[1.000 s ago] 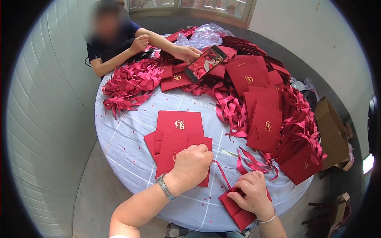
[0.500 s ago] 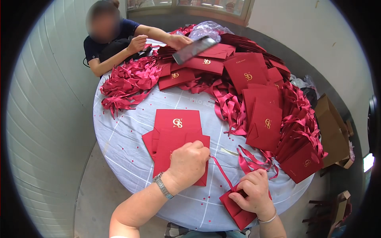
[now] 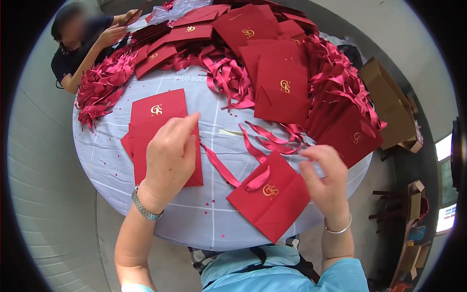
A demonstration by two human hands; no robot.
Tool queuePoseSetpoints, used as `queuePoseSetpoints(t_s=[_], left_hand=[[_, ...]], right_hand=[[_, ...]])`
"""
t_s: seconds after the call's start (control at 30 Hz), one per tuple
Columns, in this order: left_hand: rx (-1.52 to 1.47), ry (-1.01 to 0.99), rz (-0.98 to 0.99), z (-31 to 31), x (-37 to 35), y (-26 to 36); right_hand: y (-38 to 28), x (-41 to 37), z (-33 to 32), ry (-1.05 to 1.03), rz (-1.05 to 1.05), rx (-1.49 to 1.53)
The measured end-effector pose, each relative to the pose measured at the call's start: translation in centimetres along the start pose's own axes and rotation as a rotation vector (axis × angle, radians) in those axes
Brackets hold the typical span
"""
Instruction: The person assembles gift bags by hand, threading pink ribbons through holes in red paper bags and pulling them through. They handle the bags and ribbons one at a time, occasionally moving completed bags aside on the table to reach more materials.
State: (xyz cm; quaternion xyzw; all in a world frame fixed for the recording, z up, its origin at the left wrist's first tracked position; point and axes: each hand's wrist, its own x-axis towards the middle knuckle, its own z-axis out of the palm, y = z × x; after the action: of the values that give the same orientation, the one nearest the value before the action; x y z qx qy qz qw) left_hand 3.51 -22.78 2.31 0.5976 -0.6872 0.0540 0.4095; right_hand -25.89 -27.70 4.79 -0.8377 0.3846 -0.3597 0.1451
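Observation:
A flat red paper bag (image 3: 270,199) with a gold monogram lies at the near edge of the round table (image 3: 107,165). A red ribbon (image 3: 219,165) runs from the bag's top up to my left hand (image 3: 170,153), which pinches its end above a stack of red bags (image 3: 155,117). My right hand (image 3: 327,182) hovers at the bag's right edge, fingers spread, holding nothing that I can see.
Loose ribbons (image 3: 228,80) and more red bags (image 3: 282,90) cover the far and right parts of the table. Another person (image 3: 78,44) sits at the far left beside a ribbon heap (image 3: 99,85). Cardboard boxes (image 3: 389,102) stand on the floor at right.
The view tilted down and nearer. My left hand pulled the ribbon out to the left. The red bag now lies uncovered, my right hand off it. The other person's phone has gone from sight.

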Motion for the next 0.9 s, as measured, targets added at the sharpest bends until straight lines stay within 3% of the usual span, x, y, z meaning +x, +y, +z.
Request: queuePoseSetpoints(t_s=[0.07,0.17,0.3,0.33,0.6,0.8,0.9], left_hand=[[-0.025,-0.140,0.094,0.5,0.6,1.2],[-0.059,-0.409,0.083,3.2,1.3,3.1],[0.091,-0.527,0.080,6.8,2.1,3.6],[0.096,-0.527,0.075,7.2,2.2,3.4],[0.063,-0.404,-0.123,7.4,1.2,3.8],[0.048,-0.357,-0.155,7.4,1.0,4.3],[0.003,-0.353,-0.131,7.2,0.6,3.3]], right_hand=[[1.2,-0.5,0.8,-0.171,-0.162,-0.066],[1.9,0.4,2.2,-0.196,-0.232,-0.051],[2.9,2.1,3.2,-0.337,-0.326,-0.110],[3.2,2.3,3.3,-0.432,-0.323,-0.133],[3.6,1.9,3.5,-0.399,-0.364,-0.036],[3.5,1.9,3.3,-0.429,-0.364,-0.057],[3.0,1.9,3.0,-0.322,-0.349,0.060]])
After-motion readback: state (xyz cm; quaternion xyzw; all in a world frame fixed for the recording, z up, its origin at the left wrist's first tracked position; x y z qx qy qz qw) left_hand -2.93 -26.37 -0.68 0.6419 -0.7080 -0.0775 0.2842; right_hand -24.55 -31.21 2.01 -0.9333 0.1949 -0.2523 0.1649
